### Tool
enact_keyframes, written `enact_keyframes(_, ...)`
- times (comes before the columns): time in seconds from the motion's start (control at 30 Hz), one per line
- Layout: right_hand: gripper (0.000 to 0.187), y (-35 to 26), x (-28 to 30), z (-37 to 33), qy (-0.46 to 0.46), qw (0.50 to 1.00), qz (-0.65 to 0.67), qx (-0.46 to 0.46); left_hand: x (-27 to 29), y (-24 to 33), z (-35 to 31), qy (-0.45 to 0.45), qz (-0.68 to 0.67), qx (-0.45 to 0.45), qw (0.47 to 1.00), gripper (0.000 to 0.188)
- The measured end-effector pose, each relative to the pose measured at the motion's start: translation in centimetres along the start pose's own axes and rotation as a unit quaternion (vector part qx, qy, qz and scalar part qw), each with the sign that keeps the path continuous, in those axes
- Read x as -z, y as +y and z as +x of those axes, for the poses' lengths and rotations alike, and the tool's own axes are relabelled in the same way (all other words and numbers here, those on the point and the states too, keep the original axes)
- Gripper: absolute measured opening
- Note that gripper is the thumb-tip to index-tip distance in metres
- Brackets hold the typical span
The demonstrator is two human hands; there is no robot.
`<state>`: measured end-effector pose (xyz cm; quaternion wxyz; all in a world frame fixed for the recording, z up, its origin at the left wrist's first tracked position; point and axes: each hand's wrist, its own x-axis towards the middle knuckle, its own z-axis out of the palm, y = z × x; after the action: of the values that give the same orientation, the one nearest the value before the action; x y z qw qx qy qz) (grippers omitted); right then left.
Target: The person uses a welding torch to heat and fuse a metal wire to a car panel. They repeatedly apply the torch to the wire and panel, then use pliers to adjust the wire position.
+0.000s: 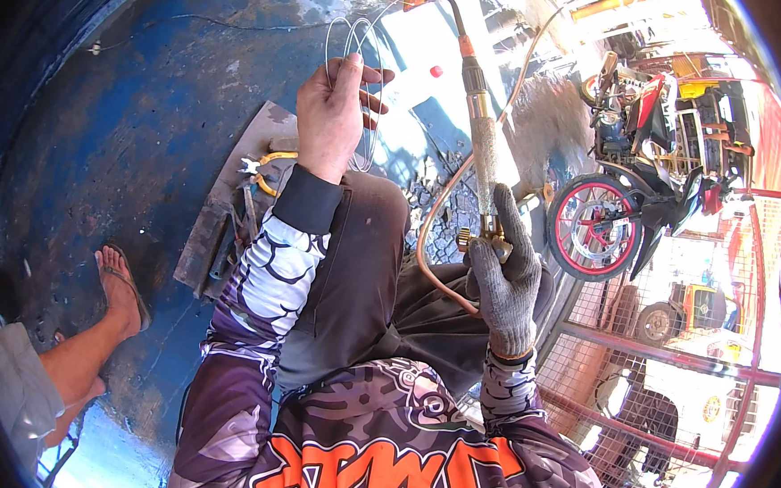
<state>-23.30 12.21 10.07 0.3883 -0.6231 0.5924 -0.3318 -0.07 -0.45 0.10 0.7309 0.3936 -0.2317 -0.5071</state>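
Note:
My bare left hand (330,115) pinches a loose coil of thin silvery wire (373,140) between thumb and fingers, above my knee. One end of the wire runs up toward a bright glow at the top edge. Wrapped in a grey knit glove, my right hand (506,287) grips the valve end of a brass gas torch (484,147). The torch points up and away, its bent dark nozzle (458,16) reaching the glow. Glare and the frame edge hide most of what lies at its tip. An orange-brown hose (447,194) curves beside the torch.
Yellow-handled pliers (274,172) and other tools lie on a worn board (252,142) left of my knee. Another person's sandalled foot (119,290) stands on the blue floor (177,79). A motorcycle (597,225) and a wire-mesh fence (608,347) are at the right.

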Motion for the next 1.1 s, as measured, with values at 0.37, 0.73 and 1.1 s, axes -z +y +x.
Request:
enact_keyframes(0.37, 0.067, 0.04, 0.07, -0.03, 0.003, 1.000, 0.000, -0.007, -0.09, -0.05, 0.07, 0.004, 0.007, 0.002, 1.000, 0.034)
enact_keyframes(0.73, 0.067, -0.05, 0.19, 0.15, -0.011, 1.000, -0.028, 0.007, -0.04, -0.03, 0.08, 0.002, 0.010, 0.003, 1.000, 0.034)
enact_keyframes(1.1, 0.067, 0.20, 0.16, 0.09, -0.003, 1.000, -0.017, 0.012, -0.11, 0.06, 0.06, -0.002, 0.022, -0.007, 1.000, 0.034)
